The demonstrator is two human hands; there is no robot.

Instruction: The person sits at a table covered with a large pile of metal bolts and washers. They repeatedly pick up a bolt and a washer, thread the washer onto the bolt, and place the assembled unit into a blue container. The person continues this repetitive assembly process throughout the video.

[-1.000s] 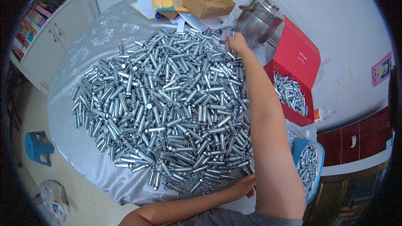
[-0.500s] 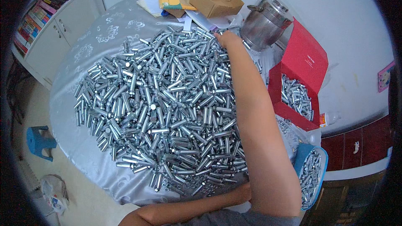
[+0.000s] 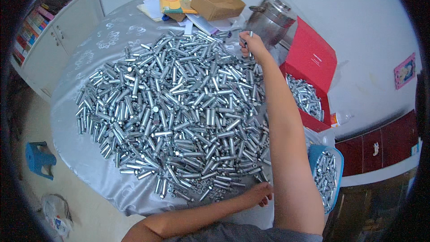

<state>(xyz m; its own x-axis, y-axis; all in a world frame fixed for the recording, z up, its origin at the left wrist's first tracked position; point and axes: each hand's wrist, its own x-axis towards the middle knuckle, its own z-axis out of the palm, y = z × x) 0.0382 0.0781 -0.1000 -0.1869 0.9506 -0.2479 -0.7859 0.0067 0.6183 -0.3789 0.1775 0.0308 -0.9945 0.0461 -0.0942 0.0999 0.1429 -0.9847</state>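
A wide heap of silver metal expansion bolts [image 3: 179,103] covers most of the table, each a sleeve with a nut and washer. At the heap's far right edge my right hand [image 3: 253,45] is closed around one or more of these bolts [image 3: 251,36]; a shiny end sticks up past the fingers. The rest of what it grips is hidden. My left hand [image 3: 260,194] hovers by the near right edge of the heap, fingers loosely bent and apart, with nothing visible in them. Loose nuts and washers [image 3: 217,193] lie near it.
To the right stand an open red box [image 3: 313,123] and a blue container [image 3: 339,170], both holding bolts. A steel pot [image 3: 272,20], a cardboard box [image 3: 217,4] and papers [image 3: 152,9] sit at the far side. A blue stool [image 3: 39,159] is on the floor, left.
My right hand has drawn back from the far edge, now raised with a bolt in its grip. My left hand has come into view from behind the right arm. The view has shifted slightly.
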